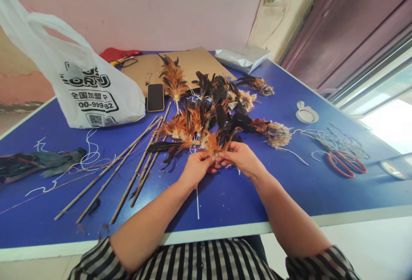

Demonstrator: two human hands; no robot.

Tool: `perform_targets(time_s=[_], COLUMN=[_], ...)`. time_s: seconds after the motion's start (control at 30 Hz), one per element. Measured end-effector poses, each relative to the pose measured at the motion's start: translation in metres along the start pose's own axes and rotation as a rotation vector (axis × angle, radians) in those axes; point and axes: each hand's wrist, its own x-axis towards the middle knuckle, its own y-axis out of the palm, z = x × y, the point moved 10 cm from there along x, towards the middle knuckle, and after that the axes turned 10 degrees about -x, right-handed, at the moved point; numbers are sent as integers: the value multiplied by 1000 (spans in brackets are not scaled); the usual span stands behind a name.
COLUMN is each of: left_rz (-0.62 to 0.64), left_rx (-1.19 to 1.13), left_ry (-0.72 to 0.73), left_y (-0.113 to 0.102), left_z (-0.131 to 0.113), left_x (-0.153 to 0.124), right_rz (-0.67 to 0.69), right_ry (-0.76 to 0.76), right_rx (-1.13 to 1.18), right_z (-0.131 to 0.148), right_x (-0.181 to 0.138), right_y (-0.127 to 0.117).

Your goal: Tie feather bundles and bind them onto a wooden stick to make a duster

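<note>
My left hand (200, 167) and my right hand (242, 158) meet at the near side of the feather pile, fingertips pinched together. Between them is a small tuft of orange-brown feathers (212, 146), its base covered by my fingers. Just beyond lies a heap of loose orange and black feathers (189, 121). Bundles with pale fluffy ends, such as the feather bundle (278, 135), lie to the right of the heap. A taller feather bunch (174, 78) rests on the cardboard behind.
Several thin sticks (128, 172) lie left of my hands. A white plastic bag (96, 82) stands behind them, beside a phone (155, 97). Red-handled scissors (346, 164), tangled string (334, 140) and a roll of tape (307, 114) are on the right. Cardboard (199, 63) lies at the back.
</note>
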Motion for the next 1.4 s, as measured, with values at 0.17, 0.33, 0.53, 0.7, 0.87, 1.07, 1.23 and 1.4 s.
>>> perform_targets(time_s=[0.17, 0.33, 0.53, 0.7, 0.87, 1.07, 1.23, 1.4], left_rz=[23, 34, 5, 16, 18, 38, 57, 82], left_rx=[-85, -157, -101, -2, -30, -41, -50, 30], left_ry=[-72, -142, -65, 31, -25, -30, 1, 77], left_y=[1, 1, -1, 0, 1, 4, 5, 3], left_z=[5, 13, 7, -4, -1, 0, 0, -1], left_x=[-1, 0, 1, 1, 0, -1, 0, 4], right_rz=[-53, -49, -64, -27, -124, -180, -243, -207], right_ry=[-46, -58, -66, -67, -118, -202, -230, -223], right_rx=[-92, -150, -180, -122, -147, -265, -382, -331], right_z=[2, 4, 3, 3, 9, 16, 18, 19], right_x=[2, 2, 2, 2, 1, -1, -3, -4], right_y=[-9, -8, -7, -3, -11, -12, -14, -8])
